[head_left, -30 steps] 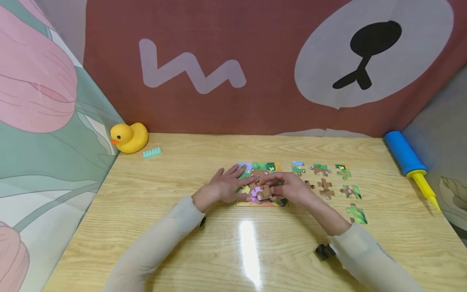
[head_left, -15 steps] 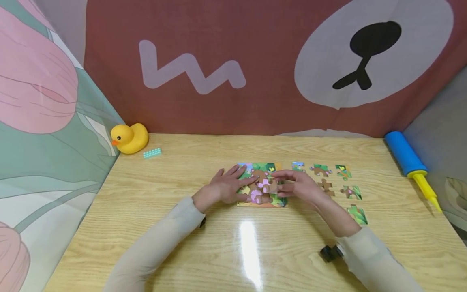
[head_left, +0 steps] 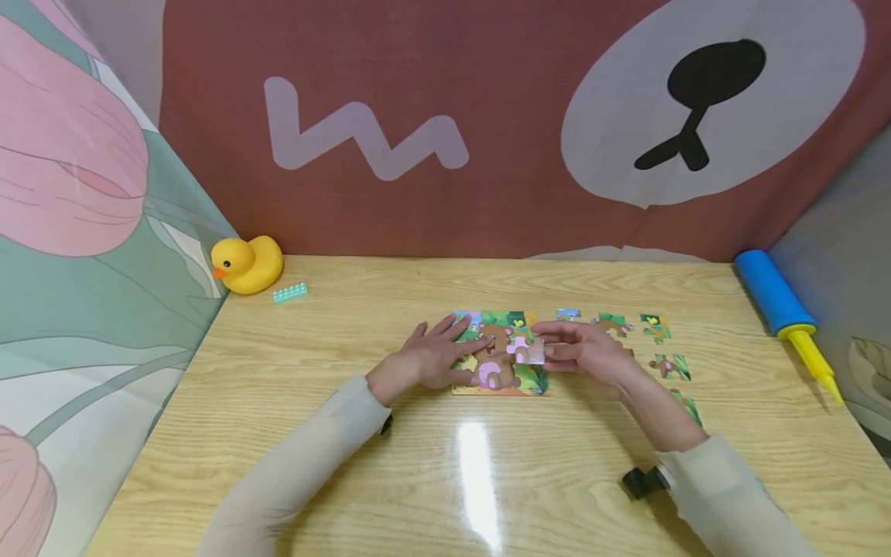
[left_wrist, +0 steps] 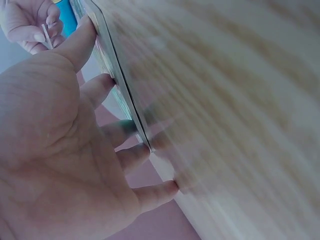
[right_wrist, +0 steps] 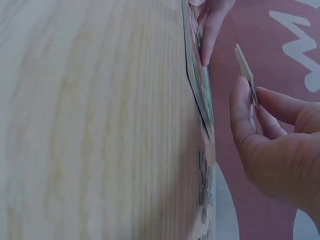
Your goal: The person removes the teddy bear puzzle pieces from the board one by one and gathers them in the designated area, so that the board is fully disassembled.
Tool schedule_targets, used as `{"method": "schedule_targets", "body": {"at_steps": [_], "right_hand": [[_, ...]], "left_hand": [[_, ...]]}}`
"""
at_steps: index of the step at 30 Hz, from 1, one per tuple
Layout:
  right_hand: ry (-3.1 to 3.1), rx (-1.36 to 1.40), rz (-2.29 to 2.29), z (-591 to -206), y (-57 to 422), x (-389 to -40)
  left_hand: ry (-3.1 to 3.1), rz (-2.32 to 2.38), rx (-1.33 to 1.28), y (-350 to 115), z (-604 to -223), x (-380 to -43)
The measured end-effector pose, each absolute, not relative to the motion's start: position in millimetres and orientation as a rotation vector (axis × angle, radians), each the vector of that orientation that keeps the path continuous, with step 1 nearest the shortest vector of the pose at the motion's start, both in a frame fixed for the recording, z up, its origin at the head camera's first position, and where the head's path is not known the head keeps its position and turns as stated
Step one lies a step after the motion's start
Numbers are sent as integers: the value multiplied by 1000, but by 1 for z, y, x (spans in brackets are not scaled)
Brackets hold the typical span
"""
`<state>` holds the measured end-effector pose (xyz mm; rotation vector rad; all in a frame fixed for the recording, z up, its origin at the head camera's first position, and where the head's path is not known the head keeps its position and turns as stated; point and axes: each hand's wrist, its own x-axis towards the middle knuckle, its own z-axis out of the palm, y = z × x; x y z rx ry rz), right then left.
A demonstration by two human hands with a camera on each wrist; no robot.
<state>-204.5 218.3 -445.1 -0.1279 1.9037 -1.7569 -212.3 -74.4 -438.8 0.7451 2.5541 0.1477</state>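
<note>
A puzzle board [head_left: 501,391] with a printed bear scene lies flat on the table. My left hand [head_left: 435,357] rests on its left side with straight, spread fingers; in the left wrist view the fingertips [left_wrist: 107,82] touch the board's edge. My right hand [head_left: 585,356] pinches a puzzle piece [head_left: 530,352] above the board's right side. The right wrist view shows that piece [right_wrist: 245,65] raised off the table between thumb and fingers. Loose puzzle pieces lie right of the board, among them a green and yellow one [head_left: 654,326]; my right hand hides some.
At the back left sit a yellow rubber duck [head_left: 247,264] and a small turquoise toy brick [head_left: 290,292]. A blue and yellow pump [head_left: 774,294] lies along the right edge. A printed cloth wall [head_left: 431,209] closes off the table's far side.
My right hand has lifted the pinched piece from low over the board's middle and carried it right and slightly back. My left hand has stayed in place.
</note>
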Motion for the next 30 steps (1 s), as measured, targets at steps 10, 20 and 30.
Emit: {"method": "schedule_targets", "body": {"at_steps": [10,20,30], "right_hand": [[1860,-112,-1825,-437,230,-203],[1826,-136,-1856,-433,245,-201],[1787,-114,-1923,-432,259,-199]], "left_hand": [[2558,138,739,-74,-439,-213],[2554,144,738,-73,-439,-212],[2563,153,749,-73,-439,-211]]}}
